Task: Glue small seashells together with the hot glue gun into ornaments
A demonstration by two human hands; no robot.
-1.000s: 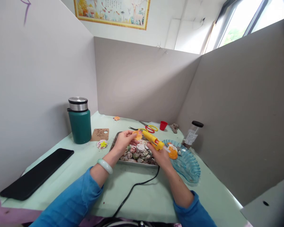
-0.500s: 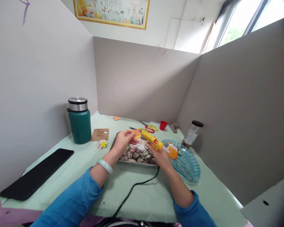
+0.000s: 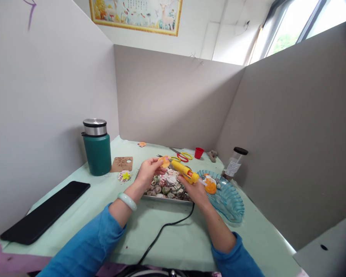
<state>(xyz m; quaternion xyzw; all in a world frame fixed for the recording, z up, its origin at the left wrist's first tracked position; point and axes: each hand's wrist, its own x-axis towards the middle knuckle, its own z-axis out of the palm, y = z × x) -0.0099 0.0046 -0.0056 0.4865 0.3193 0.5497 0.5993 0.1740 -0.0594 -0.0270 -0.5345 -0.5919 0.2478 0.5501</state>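
Note:
My left hand [image 3: 148,173] pinches a small orange shell [image 3: 164,161] above a metal tray [image 3: 161,197] heaped with several mixed shells. Wrapped round a yellow glue gun [image 3: 184,172], my right hand [image 3: 193,189] points its nozzle left, right at the shell. The gun's black cord [image 3: 164,229] trails toward me over the pale green table. Just right of the tray sits a blue glass dish [image 3: 229,200] with an orange shell [image 3: 210,187] and a few others in it.
A green flask [image 3: 97,148] stands at the left, with a brown card [image 3: 122,164] and a decorated shell [image 3: 124,176] beside it. A black slab [image 3: 44,211] lies near left. Scissors [image 3: 182,156], a red cap [image 3: 198,152] and a black-lidded jar [image 3: 234,164] are behind. Grey partitions enclose the table.
My left hand has lifted the orange shell slightly up and to the left, and the glue gun's nozzle has followed it. Nothing else has moved.

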